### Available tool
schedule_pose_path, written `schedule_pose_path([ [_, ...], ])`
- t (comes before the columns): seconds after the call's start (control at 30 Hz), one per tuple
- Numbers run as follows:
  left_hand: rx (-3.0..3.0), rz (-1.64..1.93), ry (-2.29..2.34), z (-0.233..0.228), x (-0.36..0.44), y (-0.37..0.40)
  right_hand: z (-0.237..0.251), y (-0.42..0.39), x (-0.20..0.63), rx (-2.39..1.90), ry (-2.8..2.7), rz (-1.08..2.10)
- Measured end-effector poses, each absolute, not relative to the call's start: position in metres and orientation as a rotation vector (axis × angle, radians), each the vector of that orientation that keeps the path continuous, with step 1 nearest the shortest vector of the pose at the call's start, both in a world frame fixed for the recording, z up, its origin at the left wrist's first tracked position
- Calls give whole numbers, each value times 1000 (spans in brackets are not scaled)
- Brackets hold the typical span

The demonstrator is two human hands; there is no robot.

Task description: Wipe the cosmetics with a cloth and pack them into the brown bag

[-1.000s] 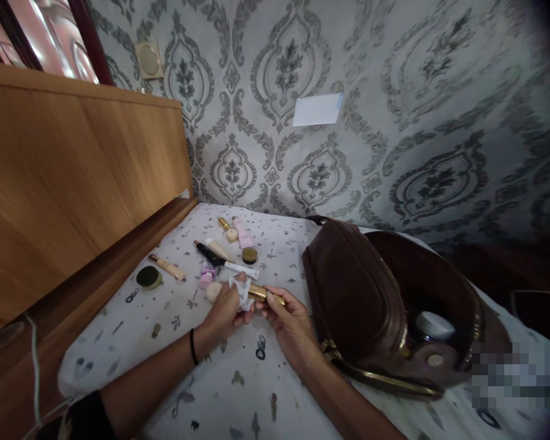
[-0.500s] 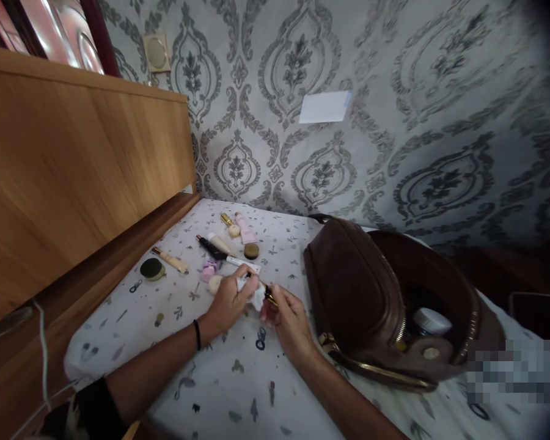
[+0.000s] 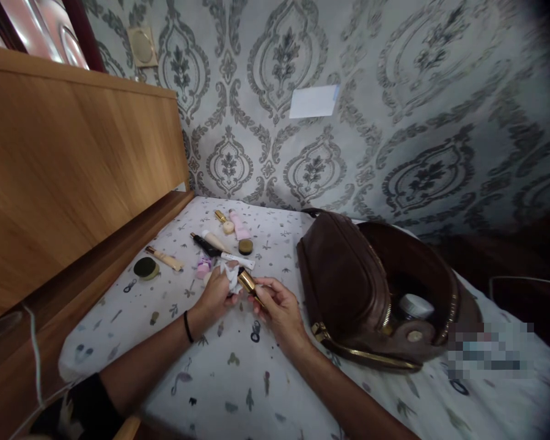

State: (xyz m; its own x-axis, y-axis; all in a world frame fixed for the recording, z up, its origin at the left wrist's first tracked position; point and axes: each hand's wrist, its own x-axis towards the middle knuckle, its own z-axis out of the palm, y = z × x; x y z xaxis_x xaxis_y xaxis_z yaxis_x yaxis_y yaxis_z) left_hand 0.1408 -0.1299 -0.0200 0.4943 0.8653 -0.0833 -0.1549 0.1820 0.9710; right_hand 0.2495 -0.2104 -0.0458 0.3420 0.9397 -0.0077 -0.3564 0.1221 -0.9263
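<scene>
My left hand [image 3: 214, 297] is closed on a crumpled white wipe [image 3: 231, 278]. A gold tube with a black end [image 3: 248, 283], like a lipstick, sits in the fingers of my right hand [image 3: 278, 307], its black end close to the wipe. Just beyond my hands lie a white tube [image 3: 237, 261], a black tube [image 3: 205, 245], a cream tube [image 3: 215, 240] and a small purple-and-pink container [image 3: 204, 267]. Farther back are a pink tube [image 3: 239, 225], a gold tube [image 3: 220, 216] and a round gold-lidded jar [image 3: 245, 247].
An open brown leather bag [image 3: 343, 275] stands to the right, with a white-lidded jar [image 3: 415, 306] inside. On the left lie a dark round-lidded jar [image 3: 146, 267] and a beige tube [image 3: 165, 258]. A wooden panel [image 3: 82, 146] borders the patterned sheet [image 3: 229, 391]; wallpaper rises behind.
My right hand has turned the gold tube so more of its side shows. My left hand and the wipe have shifted slightly left. The whole view has moved a little.
</scene>
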Motion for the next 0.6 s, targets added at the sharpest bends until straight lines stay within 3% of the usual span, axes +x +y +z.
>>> schedule_pose_path([
  [0.13,1159,808,751,-25,144,-138,-46,-208,252,-1011,-646,1074],
  [0.37,1725,884,678,-26,135,-148,-47,-209,250,-1095,-650,1072],
  [0.6,1762,966,724,-17,132,-140,-45,-211,248,-1058,-746,1108],
])
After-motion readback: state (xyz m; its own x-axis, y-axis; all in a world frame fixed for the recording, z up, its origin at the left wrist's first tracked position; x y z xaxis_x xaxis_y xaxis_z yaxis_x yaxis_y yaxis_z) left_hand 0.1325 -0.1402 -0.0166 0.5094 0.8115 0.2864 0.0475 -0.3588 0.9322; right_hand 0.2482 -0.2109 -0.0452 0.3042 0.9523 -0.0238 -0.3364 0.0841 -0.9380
